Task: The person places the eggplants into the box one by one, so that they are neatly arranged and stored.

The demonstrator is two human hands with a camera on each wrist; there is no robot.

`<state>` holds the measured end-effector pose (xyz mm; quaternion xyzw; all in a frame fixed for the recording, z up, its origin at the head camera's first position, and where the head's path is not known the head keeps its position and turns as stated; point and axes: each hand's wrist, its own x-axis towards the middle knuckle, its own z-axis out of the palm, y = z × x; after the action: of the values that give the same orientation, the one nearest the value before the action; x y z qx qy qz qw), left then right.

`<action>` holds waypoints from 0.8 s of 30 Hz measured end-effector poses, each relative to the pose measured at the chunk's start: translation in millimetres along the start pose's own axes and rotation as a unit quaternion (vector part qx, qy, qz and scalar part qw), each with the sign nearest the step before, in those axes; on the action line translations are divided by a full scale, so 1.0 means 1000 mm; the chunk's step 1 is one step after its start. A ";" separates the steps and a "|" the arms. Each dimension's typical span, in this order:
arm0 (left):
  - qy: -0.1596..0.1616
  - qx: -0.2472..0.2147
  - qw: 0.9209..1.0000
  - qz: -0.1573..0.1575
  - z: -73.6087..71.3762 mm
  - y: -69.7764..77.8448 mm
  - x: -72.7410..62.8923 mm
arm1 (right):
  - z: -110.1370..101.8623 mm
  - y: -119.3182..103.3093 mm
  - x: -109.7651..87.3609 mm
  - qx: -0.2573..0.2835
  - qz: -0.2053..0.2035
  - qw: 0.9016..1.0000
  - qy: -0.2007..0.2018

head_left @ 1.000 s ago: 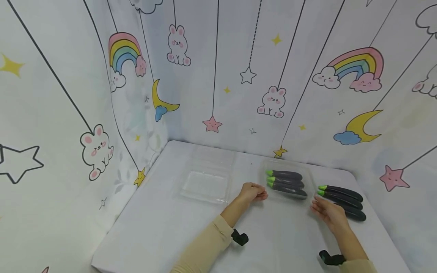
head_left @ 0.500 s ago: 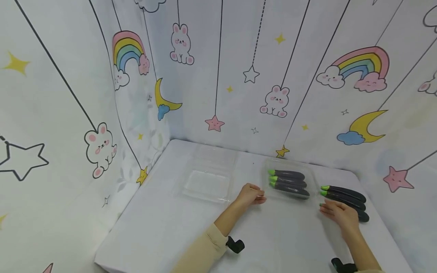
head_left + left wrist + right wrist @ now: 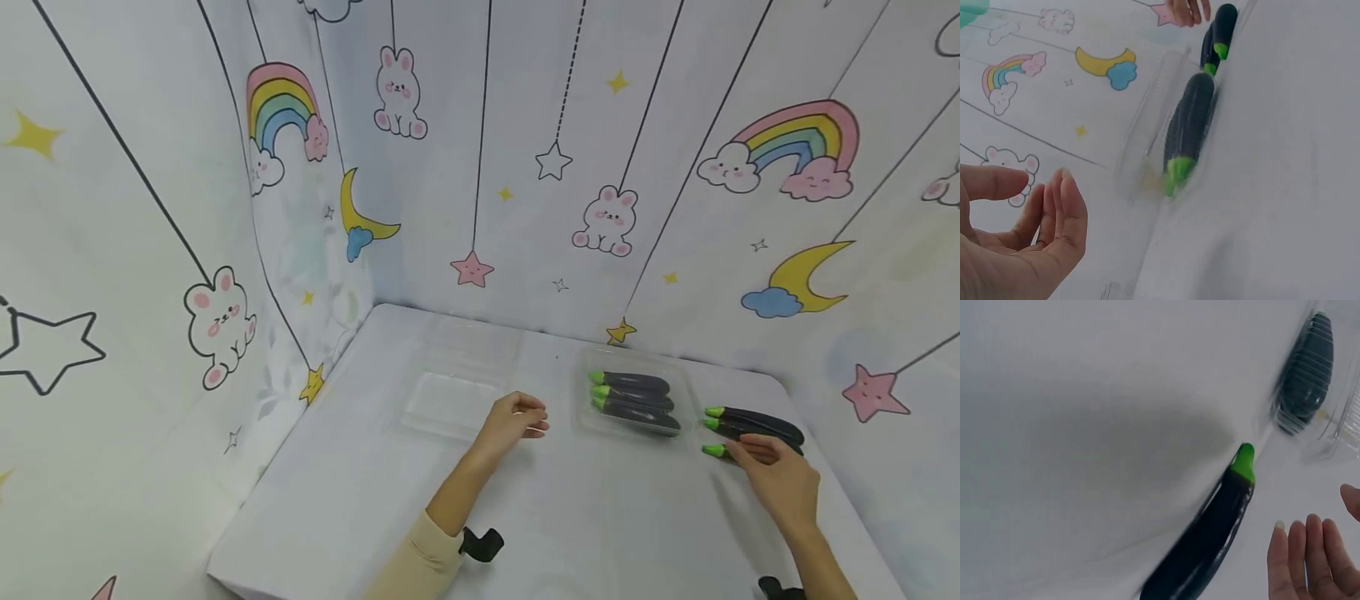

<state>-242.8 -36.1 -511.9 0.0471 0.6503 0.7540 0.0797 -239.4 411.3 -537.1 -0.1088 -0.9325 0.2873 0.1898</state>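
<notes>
Head view, with details from both wrist views. Nearest are a beige sleeve (image 3: 416, 554) on the left forearm and a black wrist mount (image 3: 482, 544) below the left hand (image 3: 504, 427). This hand is raised over the white table (image 3: 337, 517), fingers loosely bent and thumb apart from them, grasping nothing. The right hand (image 3: 783, 479) is poised over the loose eggplants (image 3: 765, 421); the right wrist view shows its fingers extended, thumb separate, with a gap between them and the eggplant beside them, so it is released.

Three loose eggplants lie side by side near the table's right edge, green stems toward the left; the right hand covers most of the nearest one. Just left of them, farther back, a clear plastic container (image 3: 678, 375) holds three eggplants (image 3: 636, 415), also side by side with stems leftward. Its ribbed transparent wall shows in the right wrist view, one dark eggplant visible behind the ribs.

Well apart to the left, beyond the left hand, rests a second clear container (image 3: 450, 404), the white surface showing through its floor. Farthest, a fabric backdrop (image 3: 435, 208) bears printed rabbits, rainbows, moons and stars.
</notes>
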 end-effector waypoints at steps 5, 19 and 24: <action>0.026 0.023 0.999 0.026 -0.026 0.006 -0.006 | 0.000 0.014 0.005 -0.055 -0.047 0.997 0.004; 0.146 0.084 0.978 0.119 -0.091 0.010 -0.029 | -0.016 0.058 0.013 -0.101 -0.172 0.978 -0.064; 0.216 0.112 0.958 0.149 -0.120 0.010 -0.031 | -0.019 0.065 0.015 -0.118 -0.173 0.975 -0.069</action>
<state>-234.3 -159.7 -518.6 -0.0116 0.7183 0.6715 -0.1817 -239.0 478.2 -555.8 0.0523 -0.9754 0.1449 0.1577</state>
